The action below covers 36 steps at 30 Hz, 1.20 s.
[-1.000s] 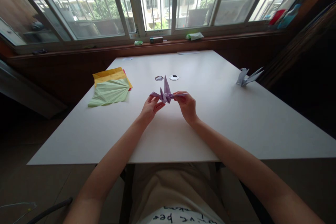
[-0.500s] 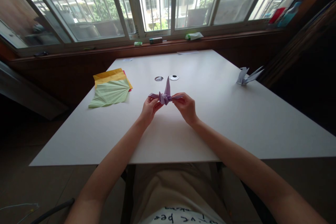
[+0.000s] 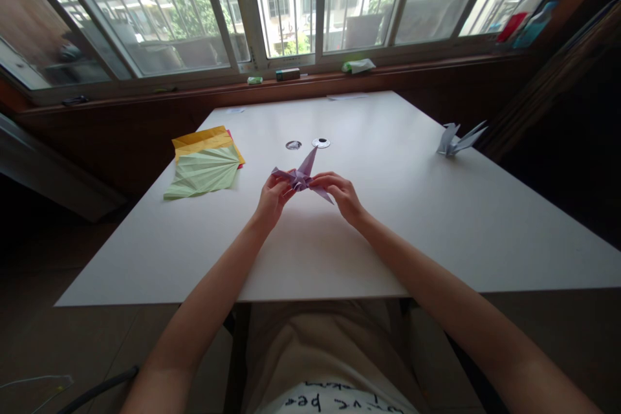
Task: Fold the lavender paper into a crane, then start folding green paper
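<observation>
A purple folded paper crane [image 3: 301, 176] hangs just above the white table [image 3: 436, 220], held between both hands. My left hand [image 3: 272, 197] pinches its left side, fingers closed on the paper. My right hand [image 3: 341, 194] grips its right side, where a pointed flap slants down past the fingers. One long point of the crane rises toward the far side of the table.
A stack of creased green, yellow and red paper sheets [image 3: 206, 165] lies at the table's left. A finished pale crane [image 3: 458, 140] stands at the right edge. Two small round objects [image 3: 307, 143] sit beyond my hands. The window sill [image 3: 310, 74] holds small items.
The crane has tilted: its upright point now leans to the right and the right flap has swung downward. Both hands have shifted slightly away from me.
</observation>
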Available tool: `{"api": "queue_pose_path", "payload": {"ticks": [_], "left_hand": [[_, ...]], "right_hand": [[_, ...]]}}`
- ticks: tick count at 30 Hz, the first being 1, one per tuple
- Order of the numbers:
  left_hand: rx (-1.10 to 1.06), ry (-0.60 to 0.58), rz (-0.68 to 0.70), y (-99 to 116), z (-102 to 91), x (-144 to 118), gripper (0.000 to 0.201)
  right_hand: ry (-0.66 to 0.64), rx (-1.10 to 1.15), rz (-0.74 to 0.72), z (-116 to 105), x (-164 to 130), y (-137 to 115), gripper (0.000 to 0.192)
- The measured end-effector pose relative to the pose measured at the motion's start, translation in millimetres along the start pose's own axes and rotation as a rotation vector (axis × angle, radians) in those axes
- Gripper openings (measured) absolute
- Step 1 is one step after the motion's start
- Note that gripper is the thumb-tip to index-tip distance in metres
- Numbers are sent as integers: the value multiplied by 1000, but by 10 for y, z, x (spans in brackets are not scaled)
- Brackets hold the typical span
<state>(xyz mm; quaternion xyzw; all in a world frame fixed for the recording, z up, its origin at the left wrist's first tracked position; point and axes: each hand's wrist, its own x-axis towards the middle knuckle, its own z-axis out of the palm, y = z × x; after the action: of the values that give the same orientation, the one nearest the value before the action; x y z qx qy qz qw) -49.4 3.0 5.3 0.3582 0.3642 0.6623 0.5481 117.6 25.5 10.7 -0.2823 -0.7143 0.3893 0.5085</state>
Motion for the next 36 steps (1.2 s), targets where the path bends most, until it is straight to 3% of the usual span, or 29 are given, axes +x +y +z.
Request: {"api": "queue_pose_path", "payload": {"ticks": [12, 29, 32, 36], "left_hand": [[79, -18, -31, -36, 28, -30, 20], [140, -60, -82, 9, 13, -18, 16], [184, -27, -42, -11, 13, -12, 19], [260, 120, 107, -62, 28, -11, 25]], "right_hand": [[154, -352, -89, 48, -43, -8, 9], [83, -430, -137, 42, -9, 53, 5], [92, -431, -129, 57, -14, 51, 5], [109, -450, -107, 123, -31, 75, 6]]}}
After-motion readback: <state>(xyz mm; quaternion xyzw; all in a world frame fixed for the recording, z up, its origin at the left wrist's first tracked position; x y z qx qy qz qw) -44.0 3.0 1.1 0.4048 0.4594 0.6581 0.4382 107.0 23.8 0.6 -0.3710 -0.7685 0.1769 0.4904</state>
